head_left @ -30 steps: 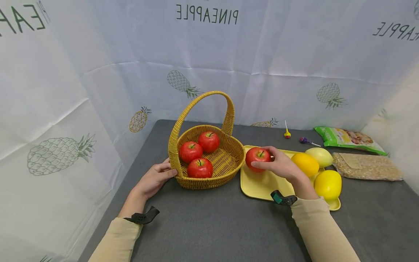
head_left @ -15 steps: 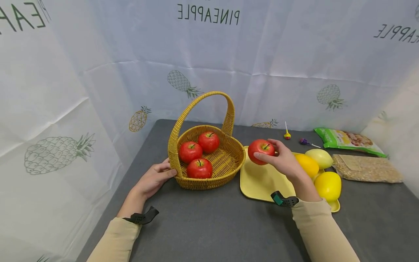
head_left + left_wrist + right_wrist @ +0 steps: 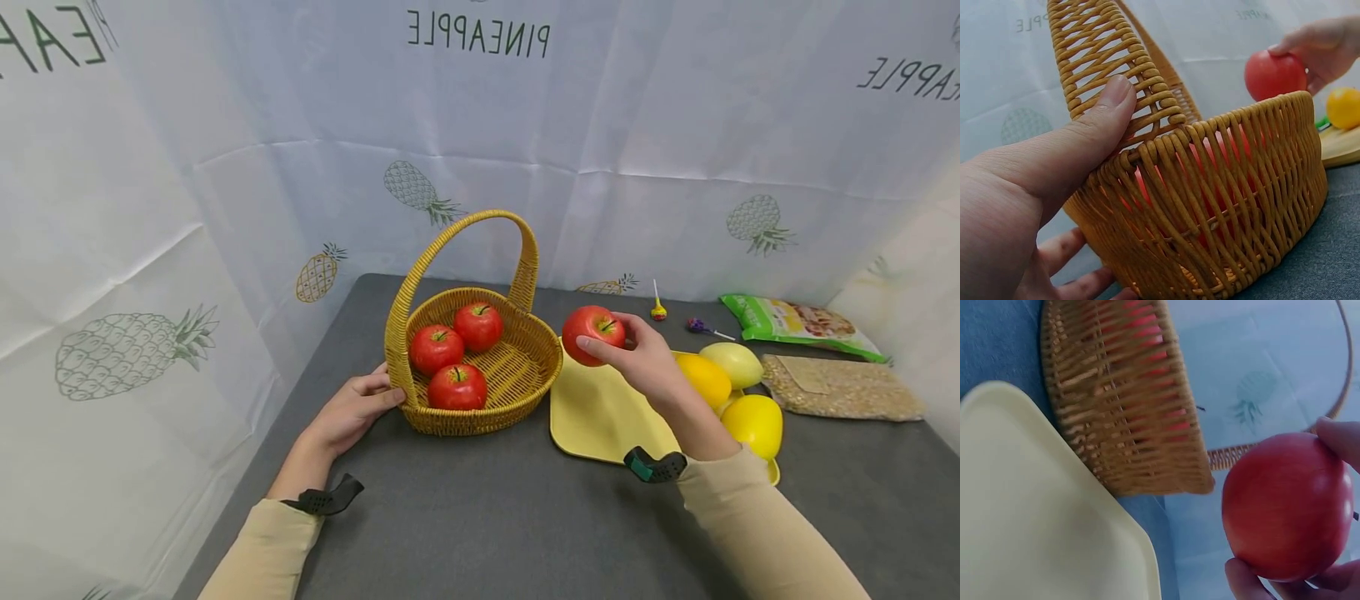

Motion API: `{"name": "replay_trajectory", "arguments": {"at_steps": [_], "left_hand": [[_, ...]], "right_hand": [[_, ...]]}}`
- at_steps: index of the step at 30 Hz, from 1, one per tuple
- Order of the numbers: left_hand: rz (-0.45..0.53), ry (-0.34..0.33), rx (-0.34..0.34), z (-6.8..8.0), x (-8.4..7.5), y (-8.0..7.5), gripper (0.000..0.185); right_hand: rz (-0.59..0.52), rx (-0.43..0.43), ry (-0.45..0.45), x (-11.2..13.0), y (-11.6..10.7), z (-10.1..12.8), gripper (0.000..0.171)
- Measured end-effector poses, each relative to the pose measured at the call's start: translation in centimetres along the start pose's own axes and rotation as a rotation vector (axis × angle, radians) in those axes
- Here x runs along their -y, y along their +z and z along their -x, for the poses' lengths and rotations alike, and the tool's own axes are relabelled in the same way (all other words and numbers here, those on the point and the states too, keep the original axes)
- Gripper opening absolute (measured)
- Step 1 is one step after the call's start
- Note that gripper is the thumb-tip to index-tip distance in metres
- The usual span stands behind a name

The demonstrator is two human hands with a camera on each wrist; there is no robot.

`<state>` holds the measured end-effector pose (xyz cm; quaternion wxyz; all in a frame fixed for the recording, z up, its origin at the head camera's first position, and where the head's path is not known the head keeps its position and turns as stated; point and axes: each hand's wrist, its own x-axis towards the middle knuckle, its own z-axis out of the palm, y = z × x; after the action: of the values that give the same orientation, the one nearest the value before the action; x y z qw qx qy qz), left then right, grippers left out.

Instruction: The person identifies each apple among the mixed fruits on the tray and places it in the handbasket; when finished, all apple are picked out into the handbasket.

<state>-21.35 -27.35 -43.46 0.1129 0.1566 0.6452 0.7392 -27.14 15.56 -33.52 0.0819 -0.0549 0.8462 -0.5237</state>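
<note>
My right hand (image 3: pixel 637 358) grips a red apple (image 3: pixel 592 334) (image 3: pixel 1286 514) (image 3: pixel 1274 74) in the air, above the left end of the yellow tray (image 3: pixel 592 421) (image 3: pixel 1029 525) and just right of the wicker basket (image 3: pixel 517 375) (image 3: pixel 1222 206) (image 3: pixel 1122 419). Three red apples (image 3: pixel 457 350) lie inside the basket. My left hand (image 3: pixel 352 412) (image 3: pixel 1054 169) holds the basket's near-left side, thumb on the base of its handle (image 3: pixel 480 218) (image 3: pixel 1100 59).
An orange fruit (image 3: pixel 703 379) and two yellow fruits (image 3: pixel 752 423) lie on the tray's right end. Behind them are two lollipops (image 3: pixel 657 307), a green snack bag (image 3: pixel 795 321) and a bag of grains (image 3: pixel 840 383). White pineapple-print cloth walls the grey table (image 3: pixel 487 517).
My right hand has lifted the red apple off the tray and carried it up and slightly toward the basket. The left hand has stayed on the basket.
</note>
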Motion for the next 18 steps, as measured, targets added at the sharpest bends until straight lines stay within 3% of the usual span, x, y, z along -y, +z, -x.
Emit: {"name": "replay_trajectory", "arguments": {"at_steps": [10, 18], "left_hand": [[0.011, 0.013, 0.008, 0.1, 0.1, -0.1, 0.019], [-0.002, 0.007, 0.009, 0.0, 0.1, 0.0, 0.019]], "right_hand": [[-0.049, 0.066, 0.026, 1.2, 1.1, -0.4, 0.09], [-0.031, 0.061, 0.049, 2.0, 2.0, -0.5, 0.09]]}}
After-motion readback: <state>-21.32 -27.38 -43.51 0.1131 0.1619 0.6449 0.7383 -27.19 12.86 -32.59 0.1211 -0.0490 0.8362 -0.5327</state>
